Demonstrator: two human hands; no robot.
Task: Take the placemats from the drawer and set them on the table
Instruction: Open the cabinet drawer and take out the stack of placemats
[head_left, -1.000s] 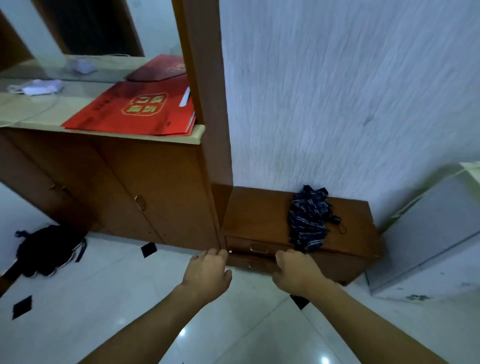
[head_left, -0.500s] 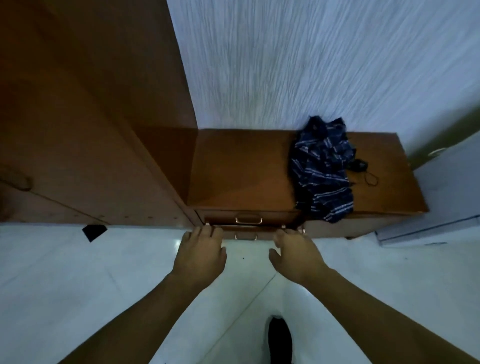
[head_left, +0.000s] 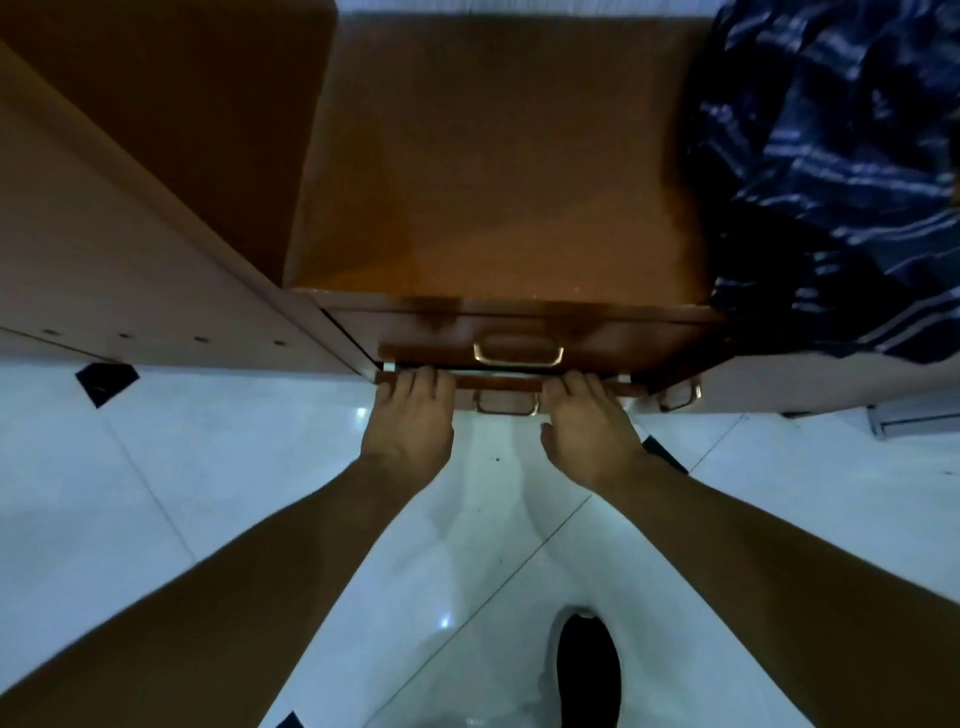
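A low wooden cabinet (head_left: 493, 182) stands against the wall, with two stacked drawers in its front. The upper drawer (head_left: 613, 335) is closed and has a brass handle (head_left: 518, 353). The lower drawer (head_left: 498, 384) sticks out a little, with a narrow dark gap above its top edge. My left hand (head_left: 410, 421) and my right hand (head_left: 587, 426) both hook their fingers over that top edge, either side of the lower brass handle (head_left: 506, 405). No placemats are visible; the drawer's inside is hidden.
A dark blue striped cloth (head_left: 831, 182) lies on the cabinet's right end and hangs over its front. A taller wooden cupboard (head_left: 130, 234) stands to the left. The floor (head_left: 182, 493) is white tile with small black insets. My dark shoe (head_left: 589, 670) is below.
The view has dropped and closed in on the low cabinet. Both hands have reached forward from just in front of the drawers onto the lower drawer's top edge.
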